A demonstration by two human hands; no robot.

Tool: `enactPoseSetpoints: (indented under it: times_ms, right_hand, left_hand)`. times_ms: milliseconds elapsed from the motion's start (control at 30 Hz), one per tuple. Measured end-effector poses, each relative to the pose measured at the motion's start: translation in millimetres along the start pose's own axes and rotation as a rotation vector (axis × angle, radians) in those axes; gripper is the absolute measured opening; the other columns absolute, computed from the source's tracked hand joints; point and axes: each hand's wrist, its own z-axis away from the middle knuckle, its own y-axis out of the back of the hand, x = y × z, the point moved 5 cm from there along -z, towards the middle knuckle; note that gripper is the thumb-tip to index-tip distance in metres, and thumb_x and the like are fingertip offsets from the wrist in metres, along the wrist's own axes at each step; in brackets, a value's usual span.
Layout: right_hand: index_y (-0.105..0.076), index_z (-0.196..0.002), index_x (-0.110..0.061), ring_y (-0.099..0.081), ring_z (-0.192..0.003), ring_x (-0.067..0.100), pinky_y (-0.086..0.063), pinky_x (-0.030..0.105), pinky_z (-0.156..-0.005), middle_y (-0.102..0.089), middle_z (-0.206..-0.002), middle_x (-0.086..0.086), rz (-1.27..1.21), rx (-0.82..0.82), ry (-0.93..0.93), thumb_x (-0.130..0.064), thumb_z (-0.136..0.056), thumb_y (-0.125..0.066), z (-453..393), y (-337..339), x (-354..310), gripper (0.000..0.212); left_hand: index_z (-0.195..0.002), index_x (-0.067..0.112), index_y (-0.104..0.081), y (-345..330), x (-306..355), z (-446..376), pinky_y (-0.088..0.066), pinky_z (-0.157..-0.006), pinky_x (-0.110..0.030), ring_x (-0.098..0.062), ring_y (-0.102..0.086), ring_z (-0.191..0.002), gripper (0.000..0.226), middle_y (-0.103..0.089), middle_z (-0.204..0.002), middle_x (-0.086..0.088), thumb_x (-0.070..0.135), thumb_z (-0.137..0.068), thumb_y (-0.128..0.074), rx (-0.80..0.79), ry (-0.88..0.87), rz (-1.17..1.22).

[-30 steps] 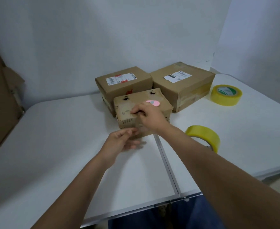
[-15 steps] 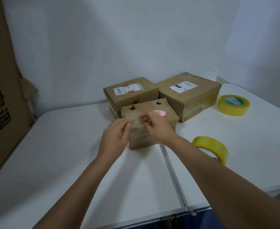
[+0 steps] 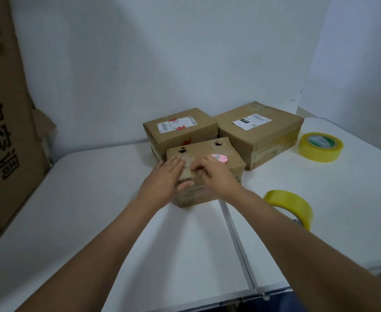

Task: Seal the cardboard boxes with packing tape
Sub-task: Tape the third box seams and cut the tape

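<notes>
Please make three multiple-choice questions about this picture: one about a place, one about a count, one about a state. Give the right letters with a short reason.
1. Where does the pink cutter lie?
A. on top of the small box
B. on the white table
C. inside a tape roll

2. How many yellow tape rolls are visible?
A. one
B. two
C. three

3. What are the two hands doing?
A. each holds a tape roll
B. both press on the small box
C. both hang off the table

Answers:
1 A: it rests on the top of the small box, beside the right hand.
2 B: one tape roll lies flat, another stands on edge.
3 B: the left hand and the right hand lie on the box with fingers spread.
</notes>
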Motion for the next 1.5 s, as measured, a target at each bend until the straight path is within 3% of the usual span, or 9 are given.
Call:
enactPoseSetpoints:
  times_ms: [133,333,633,733,867,1100,1200,1300,1500]
  right_hand:
    - [-0.067,-0.115,-0.017,-0.045,-0.116,0.023,-0.038,0.034,-0.099,-0.059,-0.123,0.0,0.235,0.228,-0.043,-0.004,-0.088,-0.055,2.4,24.2,15.5,0.031]
    - [-0.063,-0.124,-0.021,-0.047,-0.109,0.024,-0.041,0.033,-0.09,-0.06,-0.12,0.003,0.355,0.057,-0.175,-0.036,-0.098,-0.053,3.1,32.9,30.7,0.032]
    - [-0.059,-0.11,-0.012,-0.064,-0.064,0.014,-0.051,0.037,-0.075,-0.069,-0.099,0.009,-0.386,0.473,-0.465,-0.019,-0.103,-0.039,19.3,61.3,34.0,0.022]
    - [-0.057,-0.11,-0.007,-0.059,-0.053,0.008,-0.05,0.029,-0.07,-0.07,-0.094,0.013,-0.62,0.518,-0.596,-0.016,-0.103,-0.039,19.9,57.2,39.6,0.022]
    - [-0.063,-0.108,-0.002,-0.058,-0.061,0.009,-0.046,0.021,-0.063,-0.07,-0.088,0.01,-0.612,0.444,-0.662,-0.012,-0.101,-0.04,27.0,54.4,39.7,0.026]
    - [-0.061,-0.09,-0.013,-0.062,-0.055,0.004,-0.052,0.016,-0.059,-0.066,-0.082,0.003,-0.612,0.348,-0.492,-0.013,-0.1,-0.049,27.3,51.6,21.9,0.016]
    - [-0.062,-0.101,-0.01,-0.068,-0.07,0.017,-0.058,0.027,-0.073,-0.069,-0.093,0.006,-0.586,0.275,-0.44,-0.013,-0.097,-0.055,19.2,37.8,10.7,0.009]
    - [-0.065,-0.107,-0.014,-0.068,-0.074,0.007,-0.054,0.016,-0.07,-0.069,-0.094,-0.002,-0.423,0.234,-0.344,-0.013,-0.094,-0.058,8.4,29.6,2.1,0.014]
    - [-0.065,-0.107,-0.021,-0.057,-0.077,-0.003,-0.044,0.012,-0.064,-0.06,-0.084,-0.018,-0.115,0.161,-0.241,-0.02,-0.094,-0.06,-7.4,20.9,0.0,0.014]
  left_hand:
    - [-0.156,0.017,-0.019,0.5,-0.3,0.4,-0.009,-0.121,-0.033,-0.012,-0.01,-0.15,0.08,-0.015,-0.164,0.0,0.064,-0.093,-0.036,0.011,-0.007,0.045]
    - [-0.156,0.019,-0.017,4.5,-6.6,4.5,-0.007,-0.121,-0.034,-0.012,-0.006,-0.151,0.078,-0.012,-0.164,0.003,0.059,-0.094,-0.044,-0.055,-0.043,0.119]
    - [-0.154,0.022,-0.024,43.9,-19.2,27.4,-0.015,-0.12,-0.042,-0.027,-0.003,-0.151,0.071,0.007,-0.164,-0.006,0.012,-0.091,-0.056,-0.006,-0.039,0.031]
    - [-0.151,0.017,-0.029,31.4,41.9,22.7,-0.014,-0.121,-0.043,-0.023,-0.013,-0.149,0.056,-0.013,-0.164,-0.008,0.03,-0.098,-0.042,-0.042,0.056,0.116]
    - [-0.156,0.012,-0.011,9.2,82.4,20.9,-0.003,-0.121,-0.044,-0.026,-0.002,-0.151,0.088,-0.005,-0.164,-0.011,0.067,-0.092,-0.038,-0.174,0.082,-0.014]
    - [-0.15,0.051,-0.019,22.9,-10.3,40.8,-0.02,-0.117,-0.052,-0.038,-0.013,-0.145,0.086,0.006,-0.164,0.004,0.01,-0.088,-0.062,-0.321,0.022,0.068]
    - [-0.148,0.043,-0.033,25.8,-31.2,54.5,-0.029,-0.115,-0.037,-0.03,-0.027,-0.145,0.087,-0.012,-0.164,0.001,-0.013,-0.084,-0.049,-0.166,0.051,0.28]
    - [-0.14,0.03,-0.042,26.9,-44.9,63.3,-0.029,-0.112,-0.018,-0.02,-0.029,-0.145,0.093,-0.033,-0.155,0.003,-0.031,-0.07,-0.037,-0.074,0.006,0.591]
    - [-0.108,0.01,-0.075,23.9,-55.8,53.4,-0.045,-0.07,-0.01,-0.008,-0.057,-0.122,0.075,-0.062,-0.132,0.004,-0.033,-0.069,-0.029,-0.07,-0.021,0.953]
